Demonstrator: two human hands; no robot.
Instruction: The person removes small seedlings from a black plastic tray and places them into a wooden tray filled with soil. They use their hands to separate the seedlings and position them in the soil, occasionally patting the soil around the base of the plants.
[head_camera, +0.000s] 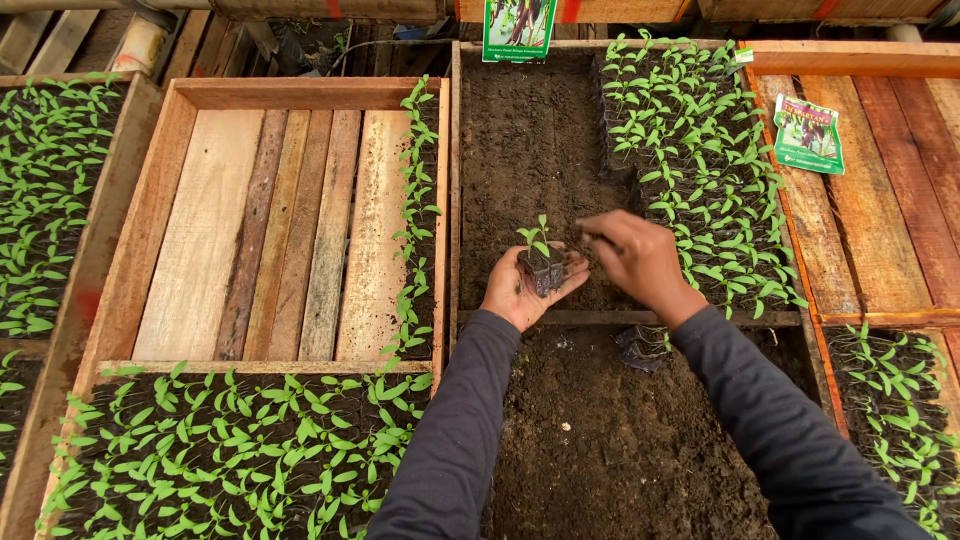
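Note:
My left hand (522, 290) lies palm up over the middle soil bed and cups a small black nursery bag (543, 272) filled with soil. A green seedling (537, 238) stands upright in that bag. My right hand (634, 255) hovers just to the right of the bag, fingers pinched together and pointing left toward the seedling; whether it holds anything I cannot tell. Both arms wear dark grey sleeves (450, 420). Beneath my right forearm a few more black bags (642, 348) rest on the soil.
A wooden tray (250, 230) on the left has bare slats and one row of seedlings (415, 210) along its right side. Dense seedling blocks fill the right of the middle bed (700, 160), the lower left (230, 450) and far left. Seed packets (808, 133) lie on planks.

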